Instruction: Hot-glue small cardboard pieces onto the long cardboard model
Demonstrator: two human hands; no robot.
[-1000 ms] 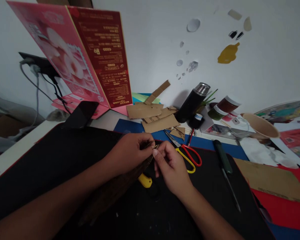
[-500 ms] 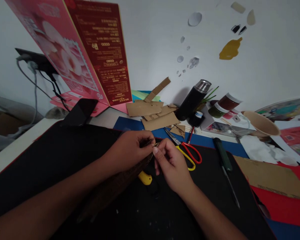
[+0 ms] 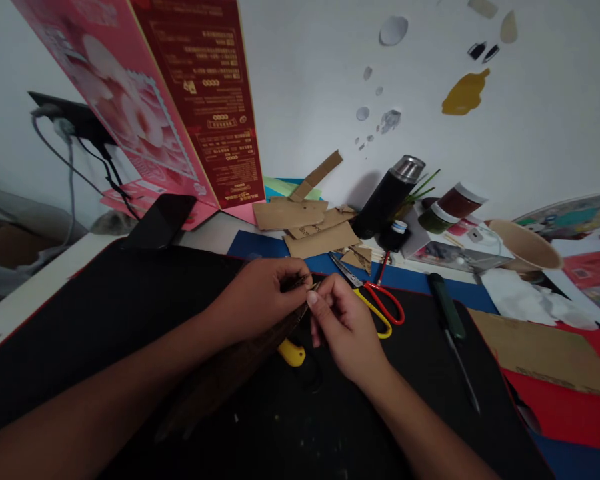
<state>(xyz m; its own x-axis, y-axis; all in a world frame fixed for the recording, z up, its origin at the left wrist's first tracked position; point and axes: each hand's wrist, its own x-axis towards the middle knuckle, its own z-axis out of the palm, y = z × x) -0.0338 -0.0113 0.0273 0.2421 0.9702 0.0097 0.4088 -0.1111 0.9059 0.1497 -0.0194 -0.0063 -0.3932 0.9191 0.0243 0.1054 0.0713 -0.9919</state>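
Note:
A long dark brown piece (image 3: 230,370) slants over the black mat (image 3: 380,413), partly under my left forearm. My left hand (image 3: 265,293) is closed around its upper end, thumb and forefinger pinched together. My right hand (image 3: 347,327) meets it there, its thumb and forefinger pinching at the piece's pointed tip. The fingers hide most of that tip. Below the hands a yellow handle (image 3: 292,353) sticks out from under the piece. Scissors with red and yellow handles (image 3: 380,307) lie just beyond my right hand.
Cardboard scraps (image 3: 320,233) lie behind the hands, near a black flask (image 3: 387,197). A green-handled tool (image 3: 450,320) rests at right, beside a cardboard sheet (image 3: 545,353). A black phone (image 3: 160,221) and a tall pink and red box (image 3: 205,100) stand at back left.
The camera view has shifted slightly. Both hands keep nearly the same pose at the tip of the brown piece.

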